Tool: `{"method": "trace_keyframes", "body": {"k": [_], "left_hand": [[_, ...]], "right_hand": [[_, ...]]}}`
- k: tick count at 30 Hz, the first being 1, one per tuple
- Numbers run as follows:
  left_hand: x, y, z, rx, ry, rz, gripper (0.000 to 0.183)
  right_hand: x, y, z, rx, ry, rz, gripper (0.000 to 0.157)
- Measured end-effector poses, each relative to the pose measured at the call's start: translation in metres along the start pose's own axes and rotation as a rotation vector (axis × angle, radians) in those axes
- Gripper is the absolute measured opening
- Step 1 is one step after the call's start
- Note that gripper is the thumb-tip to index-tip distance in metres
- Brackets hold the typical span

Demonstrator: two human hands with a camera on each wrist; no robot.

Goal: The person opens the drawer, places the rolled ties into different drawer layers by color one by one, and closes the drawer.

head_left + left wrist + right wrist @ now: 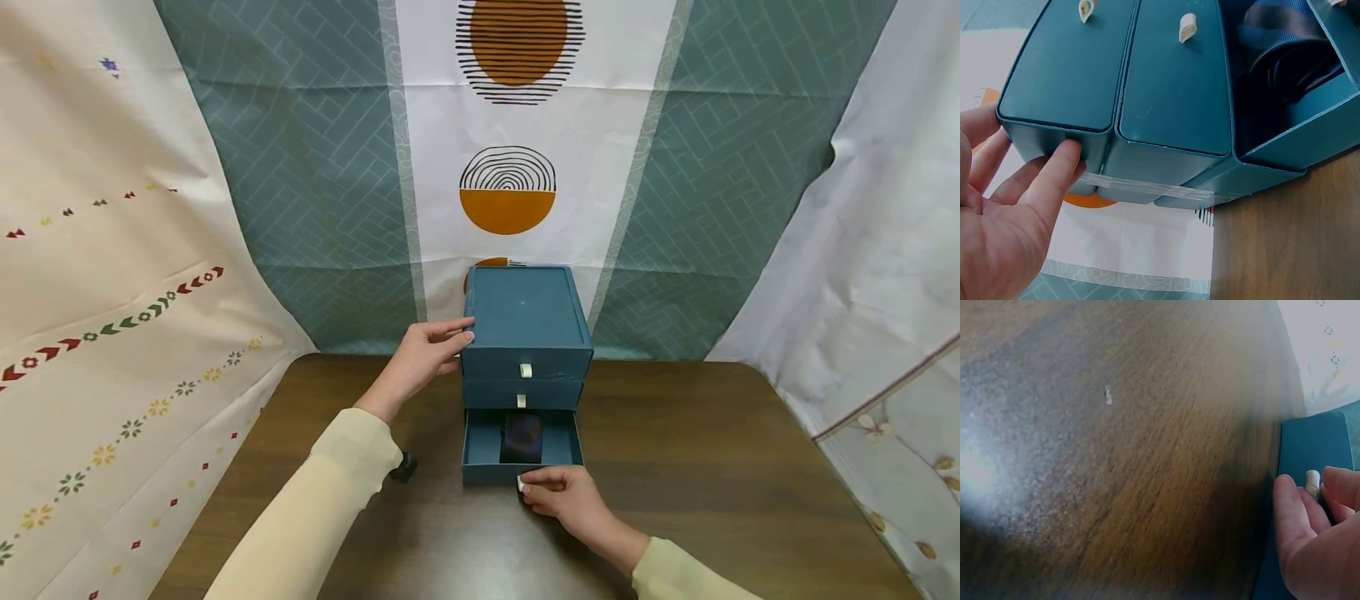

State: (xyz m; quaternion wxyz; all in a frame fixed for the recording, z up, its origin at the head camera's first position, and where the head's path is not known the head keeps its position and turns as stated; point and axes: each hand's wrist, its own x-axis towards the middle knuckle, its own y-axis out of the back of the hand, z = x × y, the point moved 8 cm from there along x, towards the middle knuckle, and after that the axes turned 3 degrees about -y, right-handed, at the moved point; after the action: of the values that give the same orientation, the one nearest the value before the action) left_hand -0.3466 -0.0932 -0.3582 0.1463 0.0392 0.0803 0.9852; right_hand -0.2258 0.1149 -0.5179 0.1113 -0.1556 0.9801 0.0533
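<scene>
A teal desktop drawer unit (525, 304) stands at the back of the table, with small cream pull tabs on its fronts. Its bottom drawer (482, 442) is pulled out, while the upper two are closed. Inside lies a rolled, dark blue striped band, like a necktie (1285, 37). My left hand (422, 358) rests on the unit's left side near the top front corner, fingers nearly straight in the left wrist view. Low in front, my right hand (566, 504) pinches the bottom drawer's pull tab (1313, 481) between thumb and fingers.
The brown wooden table (690, 467) carries the unit. A patterned fabric backdrop (322, 183) hangs right behind it, with pale curtains (112, 208) along both sides. A small black object (405, 468) shows beside my left sleeve.
</scene>
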Motion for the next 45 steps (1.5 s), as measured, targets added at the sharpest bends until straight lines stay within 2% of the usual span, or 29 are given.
{"method": "trace_keyframes", "body": {"k": [9, 22, 33, 45], "left_hand": [[0.000, 0.000, 0.000, 0.007, 0.001, -0.009, 0.039], [0.002, 0.001, -0.001, 0.000, 0.006, -0.012, 0.040], [0.003, 0.001, -0.001, -0.007, 0.006, -0.010, 0.038], [0.001, 0.001, -0.001, -0.005, 0.006, -0.013, 0.039]], "right_hand": [[0.006, 0.001, 0.006, 0.016, -0.001, 0.032, 0.029], [0.007, 0.006, 0.000, 0.052, -0.006, 0.072, 0.027], [0.013, 0.009, -0.001, 0.039, -0.005, 0.117, 0.025], [0.002, 0.004, -0.030, 0.032, 0.016, 0.106, 0.023]]}}
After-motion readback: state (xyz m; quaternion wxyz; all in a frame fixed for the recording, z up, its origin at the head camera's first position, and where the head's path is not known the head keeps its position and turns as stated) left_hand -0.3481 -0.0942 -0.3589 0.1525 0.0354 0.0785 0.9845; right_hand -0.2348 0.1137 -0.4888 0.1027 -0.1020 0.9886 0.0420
